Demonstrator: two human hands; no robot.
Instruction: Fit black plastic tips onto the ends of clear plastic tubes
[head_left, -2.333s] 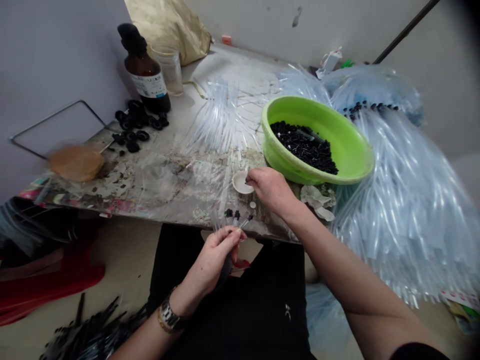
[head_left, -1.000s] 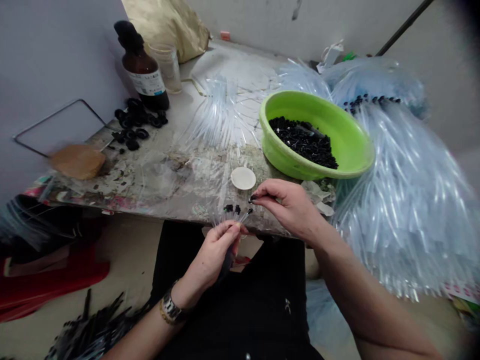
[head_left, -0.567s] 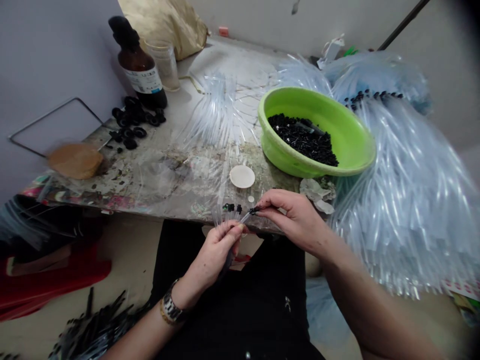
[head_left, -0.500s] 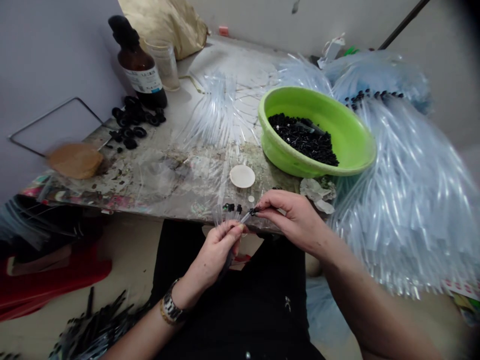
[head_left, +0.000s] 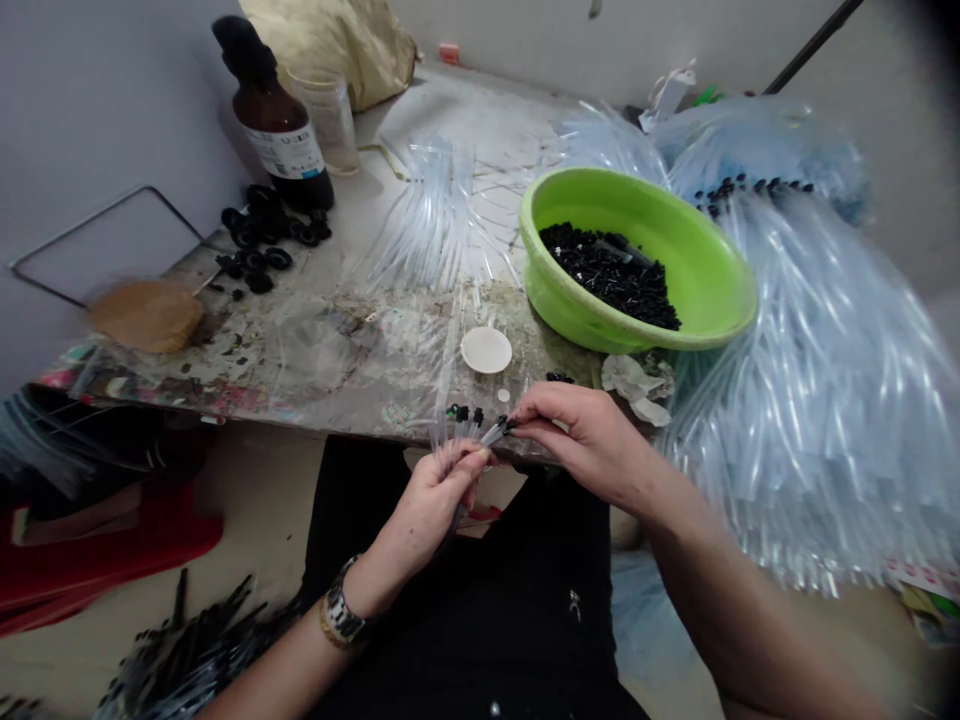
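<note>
Tubes: bunch of clear tubes [head_left: 471,429], some w/ blk ends, on yr side of the white dish [head_left: 486,350].
L hand: yr L hand [head_left: 431,500] is narrow, gripping the bunch.
R hand: yr R hand [head_left: 577,425], thumb + finger pinched on a small blk tip [head_left: 507,424] at the tube ends, just nearer you than dish.
Basin: green basin [head_left: 724,300], R of + behind dish, w/ blk pcs [head_left: 607,275] inside.
Fan: loose tubes [head_left: 442,225] spread behind dish.
Bottle: brown bottle [head_left: 281,150], well L of + behind dish.
</note>
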